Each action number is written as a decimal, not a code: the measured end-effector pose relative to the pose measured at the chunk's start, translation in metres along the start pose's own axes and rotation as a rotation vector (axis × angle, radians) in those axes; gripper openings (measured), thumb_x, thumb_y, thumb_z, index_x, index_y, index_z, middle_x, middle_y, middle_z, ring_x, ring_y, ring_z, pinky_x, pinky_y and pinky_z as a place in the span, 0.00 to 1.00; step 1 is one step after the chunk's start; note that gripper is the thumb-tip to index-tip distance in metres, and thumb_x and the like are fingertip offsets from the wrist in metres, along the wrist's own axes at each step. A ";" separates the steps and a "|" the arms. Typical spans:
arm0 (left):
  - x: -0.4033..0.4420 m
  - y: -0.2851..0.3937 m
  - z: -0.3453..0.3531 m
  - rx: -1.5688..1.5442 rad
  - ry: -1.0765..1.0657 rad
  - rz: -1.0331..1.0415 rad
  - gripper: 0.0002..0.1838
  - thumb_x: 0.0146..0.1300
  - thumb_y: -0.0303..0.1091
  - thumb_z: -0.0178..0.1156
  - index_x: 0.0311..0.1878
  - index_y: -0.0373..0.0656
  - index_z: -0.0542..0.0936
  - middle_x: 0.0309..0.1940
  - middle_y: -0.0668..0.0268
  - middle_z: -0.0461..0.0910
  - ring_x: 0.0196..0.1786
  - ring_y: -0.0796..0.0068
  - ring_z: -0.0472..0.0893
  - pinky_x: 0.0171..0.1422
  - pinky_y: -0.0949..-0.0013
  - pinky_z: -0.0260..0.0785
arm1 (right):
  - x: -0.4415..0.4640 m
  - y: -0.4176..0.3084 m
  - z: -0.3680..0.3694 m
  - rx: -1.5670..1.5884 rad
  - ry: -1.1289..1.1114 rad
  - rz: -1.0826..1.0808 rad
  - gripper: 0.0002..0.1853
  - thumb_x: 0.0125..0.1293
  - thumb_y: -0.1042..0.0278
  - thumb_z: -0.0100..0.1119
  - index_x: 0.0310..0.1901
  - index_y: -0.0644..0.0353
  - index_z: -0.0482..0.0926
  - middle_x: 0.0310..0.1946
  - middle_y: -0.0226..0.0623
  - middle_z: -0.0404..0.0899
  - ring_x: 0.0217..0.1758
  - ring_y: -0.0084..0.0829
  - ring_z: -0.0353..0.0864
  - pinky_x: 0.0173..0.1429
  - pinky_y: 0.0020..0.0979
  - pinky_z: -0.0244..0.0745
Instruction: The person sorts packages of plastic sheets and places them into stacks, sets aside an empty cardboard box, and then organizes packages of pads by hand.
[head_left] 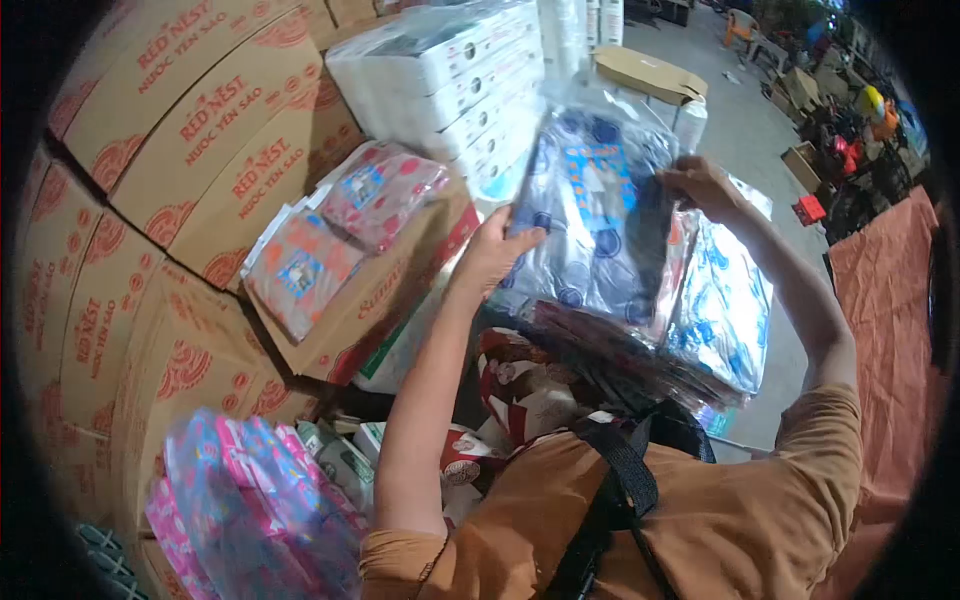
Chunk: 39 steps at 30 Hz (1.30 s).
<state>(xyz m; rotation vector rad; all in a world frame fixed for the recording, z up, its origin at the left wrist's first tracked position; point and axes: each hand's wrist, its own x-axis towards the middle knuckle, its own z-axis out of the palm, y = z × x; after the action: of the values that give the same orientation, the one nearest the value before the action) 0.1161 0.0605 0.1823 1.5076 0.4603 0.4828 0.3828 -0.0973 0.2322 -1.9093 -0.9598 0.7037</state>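
Observation:
A flat packet of folded blue material with dark circles (pixel 595 225), wrapped in clear plastic with a light-blue printed label, is between my hands, tilted towards me. My left hand (pixel 495 250) grips its left edge, thumb on the front face. At the upper right edge, my right hand (pixel 708 187) has its fingers closed on the packet. Beneath and to the right lies a stack of similar plastic-wrapped packets, with a white-and-blue one (pixel 718 305) on top. How many packets my hands hold is hidden.
Red Nest cartons (pixel 225 115) are piled at the left. A pink-dotted packet (pixel 385 195) and an orange-patterned packet (pixel 300 265) lie on a nearer carton. White wrapped packs (pixel 450 85) stand behind. Pink-and-blue bags (pixel 250 500) sit lower left; an orange-brown sheet (pixel 885 370) hangs at right.

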 end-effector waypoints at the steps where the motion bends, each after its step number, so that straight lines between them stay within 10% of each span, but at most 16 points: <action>1: 0.010 -0.007 0.008 0.099 -0.007 -0.006 0.29 0.49 0.35 0.63 0.52 0.33 0.65 0.37 0.64 0.75 0.37 0.79 0.73 0.43 0.76 0.65 | -0.002 0.022 -0.011 -0.006 0.008 0.082 0.13 0.53 0.59 0.58 0.26 0.62 0.72 0.18 0.29 0.69 0.20 0.20 0.69 0.22 0.22 0.67; 10: 0.039 -0.061 0.046 0.709 0.009 0.081 0.32 0.46 0.43 0.62 0.53 0.35 0.66 0.43 0.50 0.73 0.44 0.61 0.74 0.49 0.66 0.64 | -0.044 0.077 -0.016 0.148 0.099 0.210 0.14 0.53 0.64 0.59 0.24 0.69 0.71 0.17 0.34 0.71 0.16 0.26 0.73 0.21 0.26 0.73; 16: 0.033 -0.046 0.052 0.894 0.054 0.057 0.33 0.46 0.47 0.60 0.54 0.38 0.66 0.44 0.49 0.71 0.49 0.55 0.70 0.53 0.63 0.61 | -0.044 0.084 -0.018 -0.137 0.093 0.293 0.23 0.52 0.64 0.60 0.43 0.73 0.65 0.24 0.43 0.74 0.20 0.30 0.74 0.23 0.31 0.72; 19: 0.027 -0.035 0.058 0.918 0.033 0.053 0.36 0.47 0.51 0.59 0.58 0.42 0.63 0.52 0.48 0.64 0.56 0.55 0.65 0.58 0.63 0.57 | -0.048 0.080 -0.002 -0.461 0.460 -0.146 0.37 0.49 0.64 0.61 0.58 0.60 0.53 0.40 0.52 0.71 0.43 0.44 0.72 0.48 0.36 0.68; 22: 0.015 -0.021 0.075 1.011 -0.016 -0.001 0.40 0.45 0.57 0.58 0.60 0.50 0.60 0.59 0.46 0.55 0.60 0.51 0.59 0.61 0.56 0.52 | -0.049 0.080 0.018 -0.779 0.279 -0.146 0.40 0.48 0.57 0.61 0.62 0.48 0.51 0.59 0.50 0.52 0.63 0.49 0.49 0.63 0.42 0.50; 25: 0.012 -0.026 0.081 1.111 -0.076 -0.100 0.42 0.42 0.61 0.58 0.61 0.57 0.59 0.62 0.46 0.48 0.62 0.47 0.55 0.61 0.47 0.48 | -0.057 0.074 0.047 -0.928 0.078 -0.064 0.35 0.53 0.40 0.49 0.62 0.36 0.50 0.64 0.48 0.39 0.67 0.53 0.34 0.61 0.60 0.34; 39: 0.016 -0.055 0.073 0.946 -0.170 -0.159 0.41 0.40 0.60 0.59 0.61 0.62 0.59 0.63 0.50 0.46 0.63 0.48 0.52 0.59 0.41 0.47 | -0.051 0.086 0.067 -0.890 -0.021 -0.035 0.31 0.56 0.41 0.44 0.61 0.35 0.53 0.64 0.44 0.40 0.66 0.54 0.37 0.58 0.64 0.35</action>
<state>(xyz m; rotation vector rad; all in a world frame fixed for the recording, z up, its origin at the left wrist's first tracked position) 0.1712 0.0093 0.1287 2.3660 0.7196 -0.0260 0.3338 -0.1384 0.1304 -2.6246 -1.4712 0.2713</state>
